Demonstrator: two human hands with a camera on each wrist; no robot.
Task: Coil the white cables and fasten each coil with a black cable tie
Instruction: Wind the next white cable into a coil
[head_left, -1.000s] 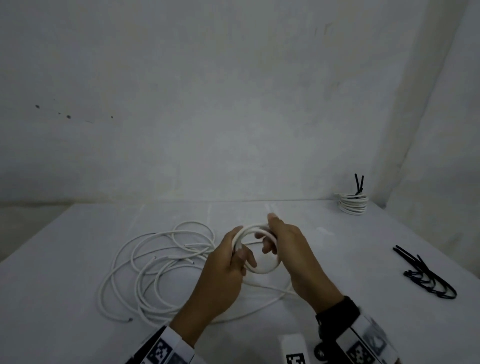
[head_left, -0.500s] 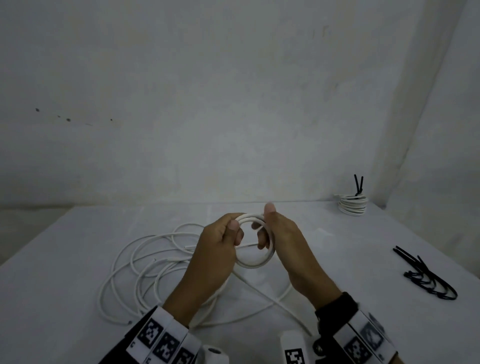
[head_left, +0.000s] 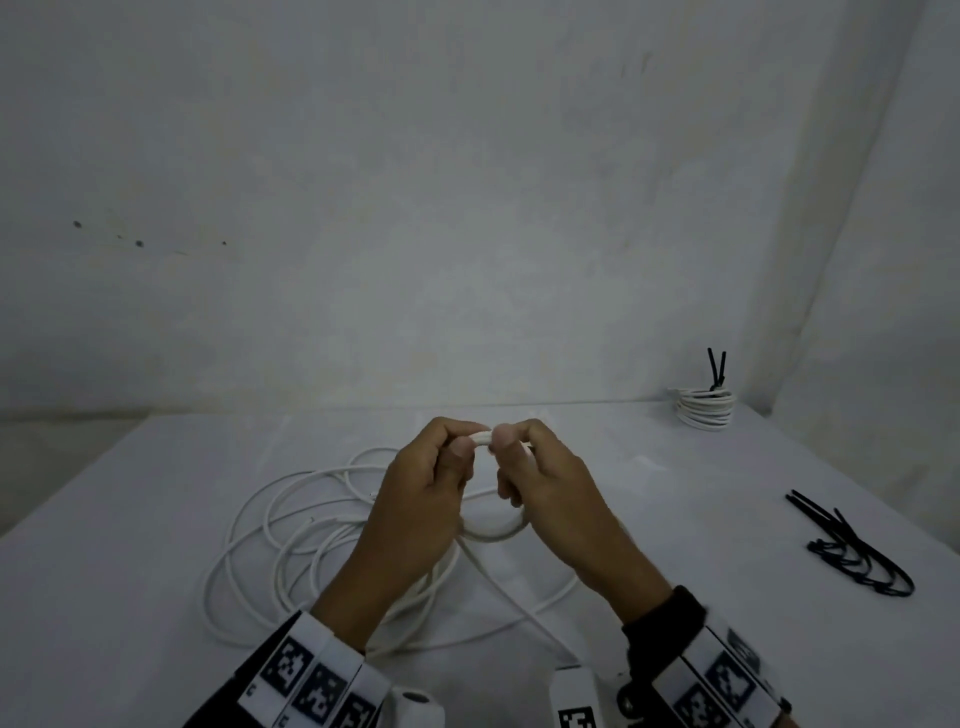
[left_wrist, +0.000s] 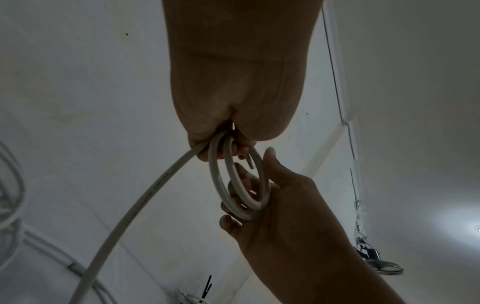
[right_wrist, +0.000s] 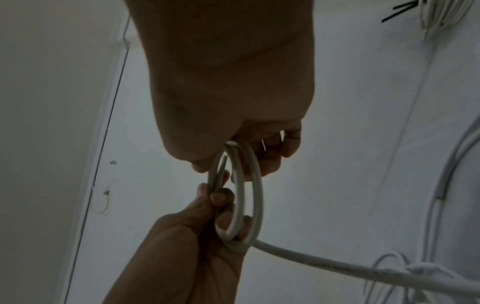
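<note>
While both hands pinch the small coil of white round cable (head_left: 491, 527) above the worktop (head_left: 104, 597), head view: left hand (head_left: 421, 499), right hand (head_left: 545, 493) grip its top; loose tail runs down-left

Left wrist: right fingers (left_wrist: 228, 221) hooked through the loops

Right wrist: left fingers (right_wrist: 221, 198) pinch the rim; left nearer the slack
</note>
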